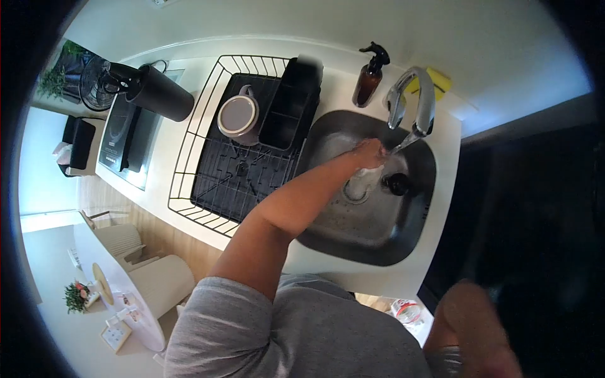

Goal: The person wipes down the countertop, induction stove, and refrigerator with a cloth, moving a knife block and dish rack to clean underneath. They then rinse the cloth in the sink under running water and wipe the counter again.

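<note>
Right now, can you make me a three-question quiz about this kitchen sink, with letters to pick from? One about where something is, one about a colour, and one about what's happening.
1. Where is the round grey-lidded pot?
A. in the sink
B. in the dish rack
C. on the floor

2. What colour is the pump bottle?
A. brown
B. blue
C. pink

3. What is the tap doing?
A. running
B. turned off
C. lying broken in the sink

Answers:
1. B: the pot sits in the black wire rack beside the sink.
2. A: the bottle has a brown body and a black pump.
3. A: water streams onto the left hand.
</note>
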Tool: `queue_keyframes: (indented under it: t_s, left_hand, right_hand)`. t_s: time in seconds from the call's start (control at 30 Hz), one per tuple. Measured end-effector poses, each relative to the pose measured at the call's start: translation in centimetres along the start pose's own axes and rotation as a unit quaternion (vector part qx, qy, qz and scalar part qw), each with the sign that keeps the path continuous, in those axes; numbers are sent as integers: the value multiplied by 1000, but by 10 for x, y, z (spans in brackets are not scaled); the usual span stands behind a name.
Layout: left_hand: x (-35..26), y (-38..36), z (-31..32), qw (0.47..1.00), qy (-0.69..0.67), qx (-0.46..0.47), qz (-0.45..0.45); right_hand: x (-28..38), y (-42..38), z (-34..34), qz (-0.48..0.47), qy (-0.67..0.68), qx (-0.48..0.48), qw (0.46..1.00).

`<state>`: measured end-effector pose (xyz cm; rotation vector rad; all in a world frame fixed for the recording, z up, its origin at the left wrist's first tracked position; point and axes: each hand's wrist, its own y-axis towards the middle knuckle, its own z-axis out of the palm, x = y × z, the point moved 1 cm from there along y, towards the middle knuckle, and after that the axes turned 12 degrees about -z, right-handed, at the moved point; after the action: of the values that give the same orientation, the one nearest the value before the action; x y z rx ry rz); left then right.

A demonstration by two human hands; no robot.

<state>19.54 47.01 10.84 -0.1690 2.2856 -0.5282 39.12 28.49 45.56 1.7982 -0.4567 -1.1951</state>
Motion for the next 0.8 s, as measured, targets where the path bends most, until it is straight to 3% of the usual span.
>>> queue_keyframes:
  t_s: [0.03, 0.07, 0.1, 0.13, 0.2, 0.27, 0.3, 0.33, 0.37, 0.43, 0.53, 0.6, 0.67, 0.7, 0.73, 0.77, 0.8]
  left_hand:
    - [-1, -6, -2, 999, -6, -31, 22]
    - [-2, -9, -5, 997, -10, -61, 44]
    - [-1, -4, -6, 997, -15, -65, 50]
    - [3, 3, 0, 996, -64, -23, 65]
    - [4, 6, -3, 990, -112, 27, 85]
    - [-1, 2, -11, 989, -68, 29, 130]
    - [-5, -2, -15, 987, -71, 37, 138]
    - [-9, -7, -20, 990, -49, 31, 132]
    - [-15, -14, -27, 991, -24, 22, 126]
    - [-39, -48, -51, 992, -36, 16, 117]
    - [-40, -64, -54, 990, -84, -14, 113]
    - [-34, -66, -54, 985, -117, -37, 124]
    - [-24, -68, -49, 923, -359, -110, 87]
    - [-21, -66, -42, 923, -360, -106, 88]
    - [-12, -62, -32, 824, -558, -103, 10]
    - [-1, -59, -19, 680, -724, -94, -71]
    - [10, -54, -7, 680, -724, -94, -71]
  right_hand:
    - [8, -11, 8, 52, 251, -105, 961]
    - [3, -22, 15, 17, -61, -4, 998]
    - [-10, -38, 20, -25, -367, 96, 925]
    - [-13, -55, 19, -29, -364, 103, 925]
    - [-7, -104, 18, 252, -342, 140, 895]
    - [11, -173, 13, 517, -303, 164, 783]
    - [26, -233, 6, 646, -224, 44, 729]
    - [26, -274, 5, 703, -232, 51, 670]
    - [34, -318, 11, 744, -171, -118, 636]
    - [43, -360, 18, 789, -41, -179, 587]
    - [60, -388, 23, 796, 34, -148, 586]
    - [86, -420, 21, 910, 53, -23, 410]
    - [94, -415, 26, 908, -20, -16, 419]
    - [97, -412, 31, 900, -84, -4, 428]
    - [93, -399, 39, 900, -84, -3, 428]
    - [83, -374, 49, 855, -95, -162, 484]
    - [74, -358, 57, 782, -104, -316, 527]
